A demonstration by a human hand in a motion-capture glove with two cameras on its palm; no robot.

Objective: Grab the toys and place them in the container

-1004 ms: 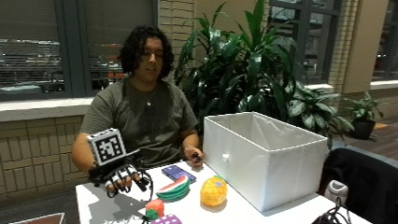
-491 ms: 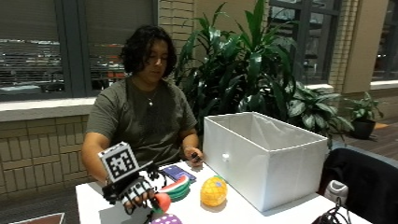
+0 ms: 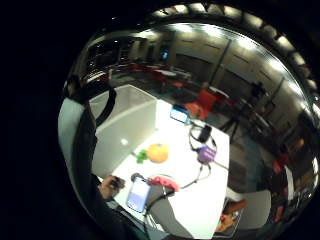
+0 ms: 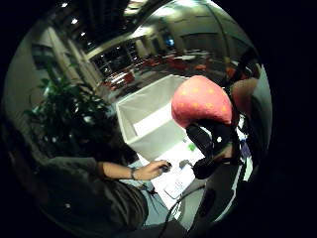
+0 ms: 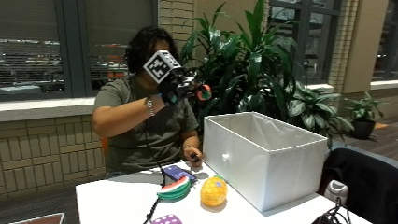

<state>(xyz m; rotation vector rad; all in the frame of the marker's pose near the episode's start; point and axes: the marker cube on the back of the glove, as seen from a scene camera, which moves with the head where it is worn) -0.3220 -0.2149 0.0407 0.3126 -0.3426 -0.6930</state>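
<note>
Right hand [image 5: 176, 87], gloved, raised well above the counter [image 5: 112, 205] at about face height, fingers curled round a strawberry toy [image 4: 202, 100]. Toy is thus airborne in the grasp, up and off to the side of the container [image 5: 268, 156], not yet over its opening.

Strawberry: rounded, pink-red w/ small yellow spots; surface looks matte. Judged light and prob. soft or hollow plastic; cannot tell which. Bulbous form suits a wrap of fingers round its widest part, as here; thumb-side palm view shows dark glove fingers [image 4: 214, 140] cupping it from beneath. Low breakage risk if dropped into the box.

Container: white, box-shaped, straight thin walls, open top; looks like fabric-covered board w/ a small round hole in one end wall. Likely light, so could shift if knocked.

Below the hand, on the counter beside the container: pineapple toy [image 5: 213, 191], yellow-orange, egg-shaped, textured, w/ green leaves shown in the little-finger-side view; watermelon-slice toy [image 5: 174, 189], red/green, flat wedge, best pinched across its thickness; purple spotted toy [image 5: 167, 219] at counter edge, partly cut off. A phone [image 5: 179, 173] lies near the bare hand [image 5: 195, 157], which rests on the counter.
</note>
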